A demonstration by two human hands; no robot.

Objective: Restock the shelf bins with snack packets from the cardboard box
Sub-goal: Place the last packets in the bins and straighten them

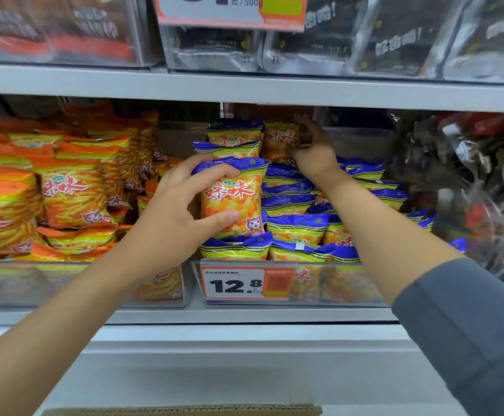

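Over the middle bin: a blue-topped snack packet (231, 196) stands upright above the heap of like packets, near the front.
Left hand (169, 217): grips that packet from its left side, fingers (214, 172) curled over the top edge, thumb across the lower front.
Right hand (313, 142): reaches to the back of the same bin, its fingers curled round the right edge of an orange packet (280, 139) standing upright there.
Middle bin (343, 285): clear plastic, piled with blue-topped packets; a price tag (244, 283) reading 12.8 sits on its front wall.
Left bin (10, 283): just beside it, full of orange-topped packets (73, 187).
Upper shelf (244, 88): carries dark packets, blurred.
Cardboard box (184, 411): only its top edge shows, below the shelf.
Grey sleeve (470, 325): covers the right forearm.
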